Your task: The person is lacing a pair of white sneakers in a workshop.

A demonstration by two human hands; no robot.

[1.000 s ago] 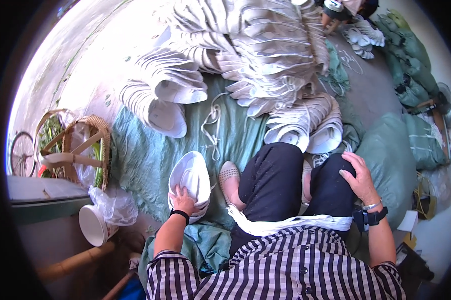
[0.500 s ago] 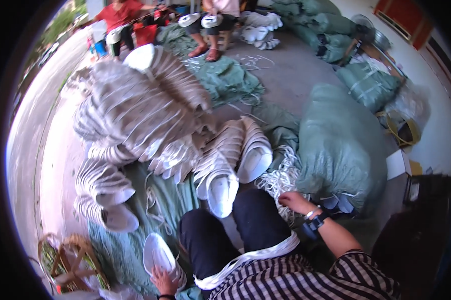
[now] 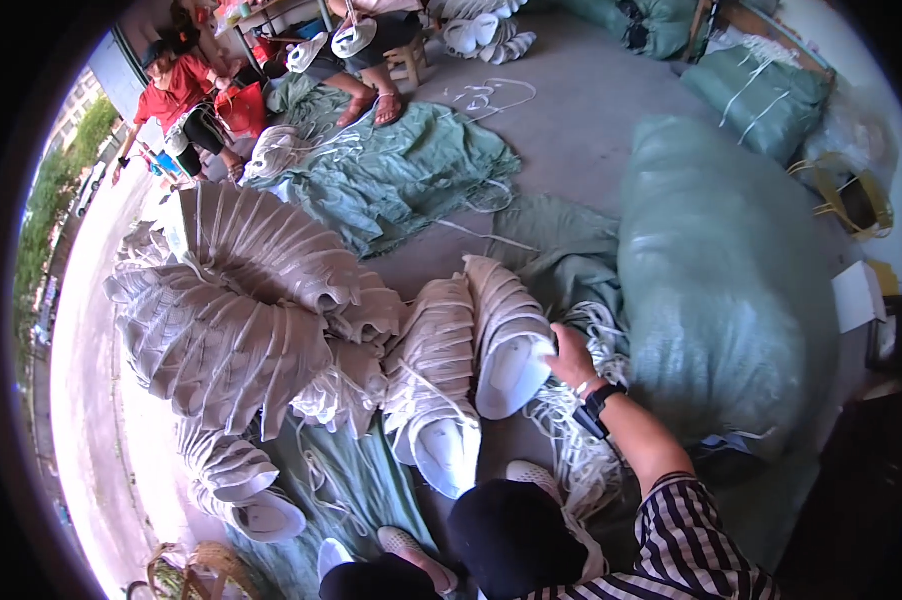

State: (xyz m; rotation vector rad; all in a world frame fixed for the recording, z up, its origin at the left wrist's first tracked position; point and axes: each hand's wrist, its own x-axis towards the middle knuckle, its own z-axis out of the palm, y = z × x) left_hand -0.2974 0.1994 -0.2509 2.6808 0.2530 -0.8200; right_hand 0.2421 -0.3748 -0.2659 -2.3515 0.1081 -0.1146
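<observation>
The right hand rests its fingers on the open end of a tied stack of white bowl-shaped shells, which lies on the floor just beside the person's knees; whether the fingers close around the rim or only press on it cannot be told. The left hand is out of view. A heap of loose white cord lies directly under the right wrist, so a snag on the wristwatch appears possible. The neighbouring stack touches this one and could roll if disturbed. Further left, the large pile of bundled stacks leans and could slump. The full green sack is closed; its contents are hidden. The far sacks are likewise closed. People work well apart.
</observation>
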